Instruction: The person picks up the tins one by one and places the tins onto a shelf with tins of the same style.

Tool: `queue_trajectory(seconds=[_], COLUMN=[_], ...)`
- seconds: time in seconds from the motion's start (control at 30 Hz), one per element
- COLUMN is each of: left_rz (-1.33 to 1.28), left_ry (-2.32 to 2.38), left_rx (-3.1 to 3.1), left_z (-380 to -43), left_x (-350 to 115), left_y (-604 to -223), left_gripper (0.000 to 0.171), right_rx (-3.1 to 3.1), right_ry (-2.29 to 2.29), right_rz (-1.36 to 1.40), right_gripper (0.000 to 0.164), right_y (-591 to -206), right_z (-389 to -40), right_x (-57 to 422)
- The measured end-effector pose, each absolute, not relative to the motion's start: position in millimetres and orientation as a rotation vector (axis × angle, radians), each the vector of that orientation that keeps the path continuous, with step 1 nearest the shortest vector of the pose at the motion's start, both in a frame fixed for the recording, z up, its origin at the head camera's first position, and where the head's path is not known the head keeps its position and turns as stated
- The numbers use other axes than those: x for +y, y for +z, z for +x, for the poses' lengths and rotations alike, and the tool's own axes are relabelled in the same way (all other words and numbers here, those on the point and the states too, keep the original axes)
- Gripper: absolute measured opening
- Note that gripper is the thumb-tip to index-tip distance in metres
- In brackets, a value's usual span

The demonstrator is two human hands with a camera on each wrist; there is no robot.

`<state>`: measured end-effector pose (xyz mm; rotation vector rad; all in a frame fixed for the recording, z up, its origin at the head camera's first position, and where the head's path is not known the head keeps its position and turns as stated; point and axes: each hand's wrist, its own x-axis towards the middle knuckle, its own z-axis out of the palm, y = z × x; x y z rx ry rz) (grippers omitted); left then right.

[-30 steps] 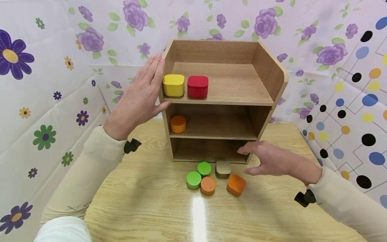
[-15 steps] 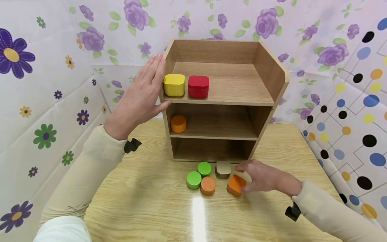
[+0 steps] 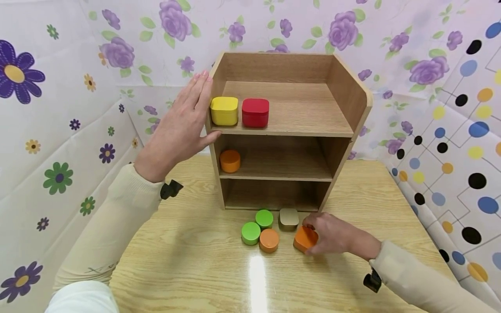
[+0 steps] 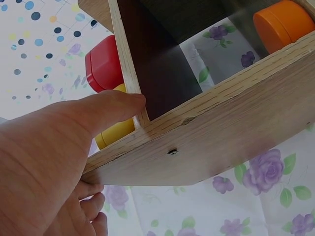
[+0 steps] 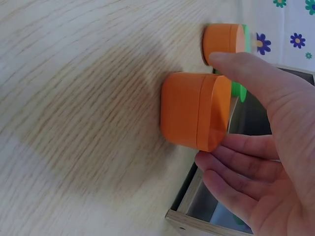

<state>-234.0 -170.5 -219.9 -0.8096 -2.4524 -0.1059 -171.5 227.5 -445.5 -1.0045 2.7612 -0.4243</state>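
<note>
My left hand [image 3: 180,119] lies flat along the outer left side of a wooden shelf unit [image 3: 289,130], its thumb on the front edge in the left wrist view. My right hand [image 3: 336,234] holds an orange rounded-square box [image 5: 184,110] standing on the table, with thumb and fingers at opposite sides of it. Beside that box are a beige box [image 3: 288,219], an orange round box [image 3: 269,240] and two green round boxes, one nearer [image 3: 251,233] and one farther [image 3: 264,219]. A yellow box [image 3: 224,111] and a red box [image 3: 255,113] sit on the top shelf.
Another orange round box [image 3: 230,161] stands at the left of the middle shelf. The wooden table [image 3: 188,261] carries the shelf unit, with a flowered wall covering [image 3: 172,48] behind and a dotted one [image 3: 462,130] at the right.
My right hand has moved down and left from beside the shelf unit's lower right to the orange square box. That box has not moved, and my left hand stays in place.
</note>
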Motion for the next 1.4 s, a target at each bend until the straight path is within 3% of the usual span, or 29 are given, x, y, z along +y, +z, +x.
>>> queue_trajectory(seconds=[0.3, 0.7, 1.4], left_rz=[-0.813, -0.817, -0.813], left_ry=[-0.115, -0.125, -0.109], left_rx=[-2.457, -2.458, -2.468], left_z=[-234.0, -233.5, -233.9], left_x=[-171.2, -171.6, -169.6], left_y=[-220.0, -219.3, -218.9], left_gripper=[0.108, 0.109, 0.11], right_rx=[2.766, 2.666, 2.563], right_ry=[-0.449, -0.525, -0.462], right_rz=[-1.044, -1.074, -1.274], right_gripper=[0.051, 0.049, 0.051], right_y=[-450.0, -436.0, -331.2], right_z=[-173.4, -178.5, -190.5], right_x=[228.0, 232.2, 220.6])
